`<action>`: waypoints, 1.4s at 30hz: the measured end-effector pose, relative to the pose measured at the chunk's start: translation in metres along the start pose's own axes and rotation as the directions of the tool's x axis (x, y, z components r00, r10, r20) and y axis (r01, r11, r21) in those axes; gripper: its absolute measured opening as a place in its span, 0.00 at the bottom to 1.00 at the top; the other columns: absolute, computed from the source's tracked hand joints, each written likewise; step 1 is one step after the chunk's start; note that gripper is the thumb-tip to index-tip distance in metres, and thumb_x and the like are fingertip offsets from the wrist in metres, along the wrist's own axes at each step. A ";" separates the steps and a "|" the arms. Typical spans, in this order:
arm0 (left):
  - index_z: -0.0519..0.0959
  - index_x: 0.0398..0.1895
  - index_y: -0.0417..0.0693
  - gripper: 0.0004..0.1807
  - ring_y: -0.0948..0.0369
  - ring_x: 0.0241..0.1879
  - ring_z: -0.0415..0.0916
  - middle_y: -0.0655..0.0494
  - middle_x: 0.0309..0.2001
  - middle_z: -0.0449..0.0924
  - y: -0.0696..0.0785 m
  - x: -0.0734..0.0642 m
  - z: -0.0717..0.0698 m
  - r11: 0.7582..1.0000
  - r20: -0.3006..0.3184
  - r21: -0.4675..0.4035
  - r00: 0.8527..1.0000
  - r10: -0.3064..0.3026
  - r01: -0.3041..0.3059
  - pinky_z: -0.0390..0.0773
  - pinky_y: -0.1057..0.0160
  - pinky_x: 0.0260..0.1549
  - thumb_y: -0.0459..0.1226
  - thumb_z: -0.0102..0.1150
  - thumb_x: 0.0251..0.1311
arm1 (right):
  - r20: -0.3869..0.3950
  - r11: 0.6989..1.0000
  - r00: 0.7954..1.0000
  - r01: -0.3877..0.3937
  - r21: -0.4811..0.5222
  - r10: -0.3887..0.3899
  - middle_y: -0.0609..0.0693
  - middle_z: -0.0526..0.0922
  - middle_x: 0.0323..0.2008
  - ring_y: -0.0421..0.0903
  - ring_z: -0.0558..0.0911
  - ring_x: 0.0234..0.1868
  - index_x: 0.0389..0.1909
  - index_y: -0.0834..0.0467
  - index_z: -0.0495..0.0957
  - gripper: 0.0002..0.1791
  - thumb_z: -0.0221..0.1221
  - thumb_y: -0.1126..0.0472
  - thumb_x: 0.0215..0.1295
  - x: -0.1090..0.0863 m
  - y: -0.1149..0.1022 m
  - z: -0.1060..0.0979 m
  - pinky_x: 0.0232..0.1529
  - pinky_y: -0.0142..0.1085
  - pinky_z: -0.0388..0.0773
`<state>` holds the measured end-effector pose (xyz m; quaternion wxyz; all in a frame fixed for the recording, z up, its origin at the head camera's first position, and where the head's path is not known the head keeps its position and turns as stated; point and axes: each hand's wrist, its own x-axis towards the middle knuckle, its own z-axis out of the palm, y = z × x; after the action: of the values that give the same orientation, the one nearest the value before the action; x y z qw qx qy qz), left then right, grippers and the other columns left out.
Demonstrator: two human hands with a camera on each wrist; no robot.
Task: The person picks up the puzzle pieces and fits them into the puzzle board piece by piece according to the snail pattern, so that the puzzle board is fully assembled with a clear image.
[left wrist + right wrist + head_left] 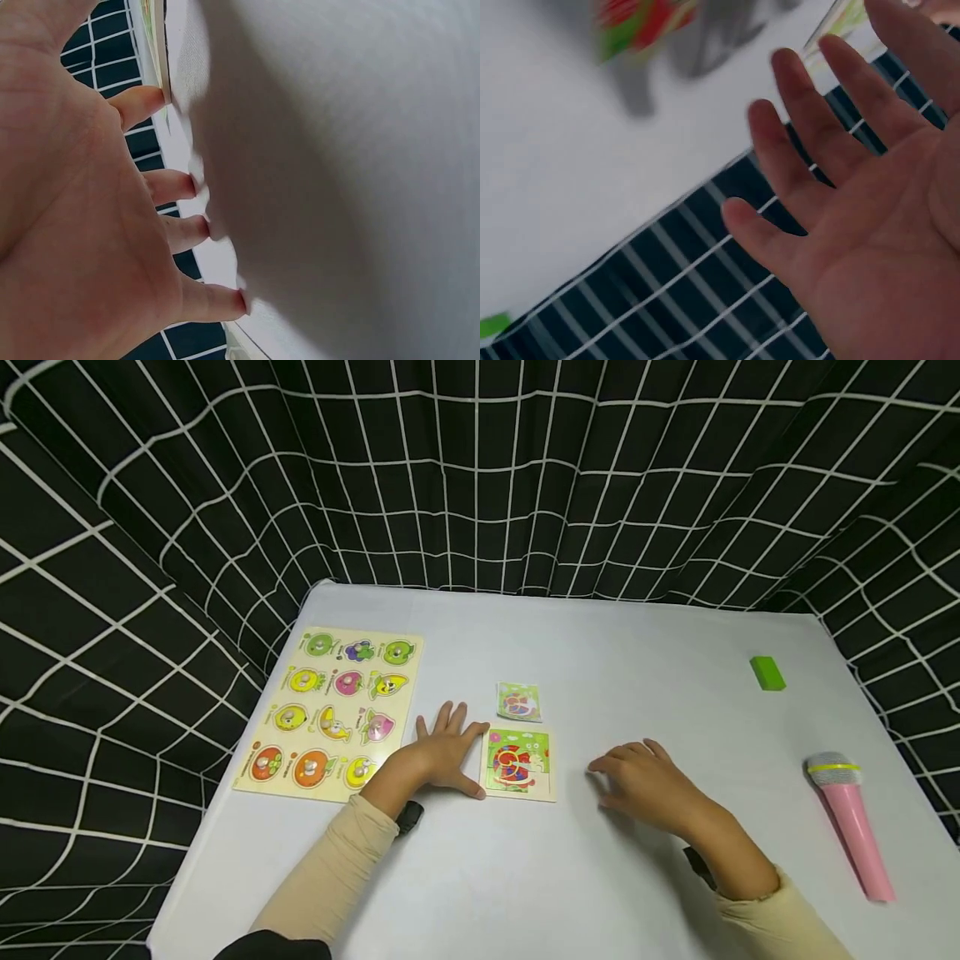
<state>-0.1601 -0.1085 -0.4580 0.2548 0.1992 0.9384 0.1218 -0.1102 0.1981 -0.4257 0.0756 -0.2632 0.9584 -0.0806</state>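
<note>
A small square picture puzzle point(517, 764) with a wooden border lies mid-table, showing a red winged figure on green. My left hand point(446, 756) is spread at its left side, thumb and index finger touching the edge; the left wrist view shows fingertips down on the cloth. Just beyond the puzzle lies a picture card point(518, 702) with a similar design. Right of the puzzle, my right hand point(648, 785) hovers with relaxed fingers. Its palm fills the side of the right wrist view, where a blurred red and green piece point(641, 22) appears above its shadow, apart from the fingers.
A wooden fruit puzzle board point(341, 689) with knobbed pieces lies at the left. Toward the right are a green block point(767, 673) and a pink toy microphone point(851, 827). Black curtains with a white grid point(495, 477) surround the white table point(645, 668).
</note>
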 end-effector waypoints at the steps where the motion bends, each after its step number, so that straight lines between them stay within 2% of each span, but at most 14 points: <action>1: 0.52 0.76 0.61 0.59 0.42 0.76 0.23 0.40 0.78 0.31 0.000 0.000 0.000 1.000 -0.001 0.000 1.000 -0.001 0.001 0.35 0.27 0.64 0.61 0.73 0.41 | 0.004 1.000 1.000 -0.017 0.001 0.017 0.51 0.84 0.46 0.59 0.77 0.54 0.47 0.54 0.83 0.23 0.74 0.57 0.47 -0.005 0.005 -0.001 0.59 0.64 0.61; 8: 0.52 0.76 0.61 0.59 0.42 0.76 0.23 0.41 0.78 0.31 -0.003 -0.002 -0.001 1.000 -0.005 -0.002 1.000 0.003 -0.003 0.35 0.27 0.64 0.61 0.73 0.41 | 0.005 0.997 0.998 -0.059 -0.045 0.060 0.44 0.81 0.34 0.59 0.80 0.46 0.39 0.52 0.82 0.19 0.76 0.58 0.43 -0.025 0.029 0.004 0.56 0.64 0.64; 13: 0.52 0.76 0.61 0.59 0.42 0.76 0.23 0.41 0.78 0.31 -0.004 -0.001 0.000 1.000 -0.007 0.002 1.000 0.000 0.000 0.35 0.27 0.64 0.61 0.73 0.40 | 0.023 0.998 0.998 -0.056 -0.035 0.057 0.39 0.77 0.29 0.55 0.80 0.42 0.33 0.49 0.79 0.19 0.77 0.62 0.40 -0.030 0.031 0.008 0.55 0.64 0.65; 19: 0.53 0.76 0.61 0.59 0.42 0.76 0.23 0.41 0.78 0.32 -0.003 -0.001 0.000 1.000 -0.009 0.002 1.000 0.005 -0.005 0.35 0.27 0.64 0.61 0.73 0.40 | 0.033 0.997 0.998 -0.059 -0.050 0.060 0.41 0.78 0.30 0.53 0.80 0.41 0.35 0.50 0.79 0.19 0.76 0.63 0.42 -0.030 0.031 0.011 0.55 0.64 0.66; 22: 0.53 0.76 0.61 0.59 0.42 0.76 0.23 0.41 0.78 0.32 -0.003 -0.001 0.000 1.000 -0.009 0.005 1.000 0.003 -0.003 0.36 0.27 0.64 0.61 0.73 0.40 | 0.012 0.998 0.999 -0.044 -0.052 0.045 0.40 0.78 0.29 0.52 0.80 0.39 0.35 0.50 0.79 0.17 0.75 0.63 0.45 -0.029 0.030 0.011 0.54 0.62 0.67; 26: 0.53 0.75 0.61 0.59 0.42 0.76 0.24 0.41 0.78 0.32 -0.002 -0.002 0.000 1.000 -0.012 0.004 1.000 0.001 -0.001 0.36 0.27 0.64 0.61 0.73 0.40 | -0.054 0.998 0.999 0.005 -0.058 -0.008 0.40 0.77 0.28 0.47 0.79 0.36 0.34 0.50 0.79 0.15 0.74 0.63 0.46 -0.021 0.024 0.011 0.53 0.58 0.68; 30: 0.52 0.76 0.61 0.59 0.43 0.76 0.23 0.41 0.78 0.31 -0.002 -0.002 0.000 1.000 -0.009 -0.002 1.000 0.000 0.000 0.35 0.27 0.64 0.61 0.73 0.41 | -0.100 0.996 0.993 0.058 -0.070 -0.065 0.42 0.79 0.30 0.47 0.80 0.37 0.35 0.52 0.81 0.14 0.73 0.65 0.47 -0.008 0.010 0.015 0.55 0.60 0.68; 37: 0.53 0.76 0.60 0.59 0.41 0.76 0.24 0.40 0.78 0.32 -0.002 -0.001 0.002 1.000 -0.016 -0.003 1.000 0.008 -0.008 0.36 0.26 0.63 0.61 0.73 0.40 | -0.142 0.982 0.974 0.164 -0.095 -0.177 0.46 0.82 0.35 0.50 0.81 0.43 0.38 0.54 0.82 0.15 0.72 0.66 0.48 0.018 -0.018 0.025 0.58 0.61 0.67; 42: 0.53 0.76 0.60 0.59 0.42 0.76 0.24 0.40 0.78 0.32 -0.003 0.001 0.003 1.000 -0.022 0.000 1.000 0.011 -0.011 0.36 0.26 0.63 0.61 0.73 0.40 | -0.156 0.974 0.964 0.203 -0.098 -0.217 0.46 0.82 0.36 0.51 0.80 0.46 0.39 0.53 0.83 0.14 0.70 0.65 0.50 0.030 -0.032 0.031 0.60 0.61 0.65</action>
<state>-0.1598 -0.1101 -0.4617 0.2438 0.2032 0.9400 0.1254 -0.1143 0.1519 -0.4526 -0.0242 -0.3585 0.9305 -0.0707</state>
